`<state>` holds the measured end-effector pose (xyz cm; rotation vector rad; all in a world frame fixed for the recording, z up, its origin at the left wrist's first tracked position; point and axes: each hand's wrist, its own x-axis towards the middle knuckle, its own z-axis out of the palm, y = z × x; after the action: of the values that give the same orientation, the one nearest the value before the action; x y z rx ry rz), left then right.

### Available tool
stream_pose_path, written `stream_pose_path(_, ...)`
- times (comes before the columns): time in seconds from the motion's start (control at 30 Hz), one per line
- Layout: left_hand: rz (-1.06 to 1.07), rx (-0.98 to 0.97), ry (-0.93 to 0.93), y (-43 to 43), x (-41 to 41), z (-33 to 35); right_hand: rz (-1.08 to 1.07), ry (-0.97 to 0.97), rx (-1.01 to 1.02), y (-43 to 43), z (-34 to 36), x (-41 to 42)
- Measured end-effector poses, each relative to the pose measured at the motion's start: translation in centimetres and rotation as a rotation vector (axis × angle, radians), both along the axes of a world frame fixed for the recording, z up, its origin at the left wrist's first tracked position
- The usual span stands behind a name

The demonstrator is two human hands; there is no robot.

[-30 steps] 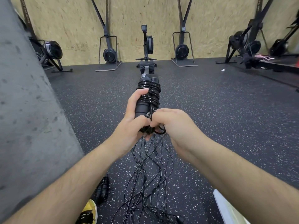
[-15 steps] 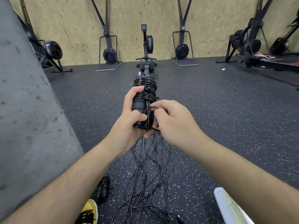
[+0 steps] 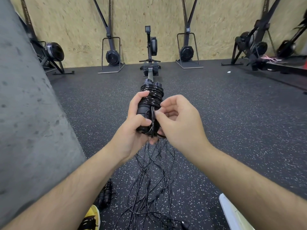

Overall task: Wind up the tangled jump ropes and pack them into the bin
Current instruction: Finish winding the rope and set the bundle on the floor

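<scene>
The left hand (image 3: 132,128) is gripping two black handles (image 3: 143,110) that are lying side by side. Its fingers are curling around them from the left and its thumb is pressing across the front. A black rope (image 3: 152,95) is sitting in tight coils around the upper half of the handles, just above the left fingers. The right hand (image 3: 181,120) is staying just right of the handles with its fingers curled. Its thumb and forefinger are pinching one turn of the rope that is running down along the handles. So the wound rope is lying between both grips, in the centre of the frame and raised above the floor (image 3: 232,130).

From under the hands many loose strands (image 3: 154,171) are hanging down to the floor and spreading in a tangle toward the bottom edge. Left of the strands a wound black bundle (image 3: 106,195) is lying on the floor, beside a yellow shoe (image 3: 92,218). In the lower right corner a white object (image 3: 232,213) is showing only its edge, and I cannot tell what it is.

A grey pillar (image 3: 25,113) is filling the left side. At the top centre a rower (image 3: 150,47) is standing in line behind the handles, against a chipboard wall (image 3: 66,22). Its small screen (image 3: 147,28) is too small for reading any writing.
</scene>
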<state>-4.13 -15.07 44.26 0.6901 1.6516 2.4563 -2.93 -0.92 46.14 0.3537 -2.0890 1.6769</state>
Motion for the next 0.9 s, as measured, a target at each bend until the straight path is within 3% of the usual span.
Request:
stream_pose_path(0.1,0.008,-0.043,0.013,-0.3,-0.1,-0.2,0.082,0.064,0.088,0.2,0.3,0.1)
stream_pose_path(0.2,0.021,-0.095,0.005,-0.3,-0.2,-0.6,0.022,0.179,0.355,0.3,0.2,-0.4)
stream_pose_path(0.33,0.043,-0.116,-0.015,-0.1,-0.4,-1.0,-0.019,0.194,0.559,0.2,0.3,-0.7)
stream_pose_path(0.9,-0.05,-0.124,-0.057,0.3,-1.8,-1.8,-0.186,0.761,1.059,2.0,-0.1,-3.4)
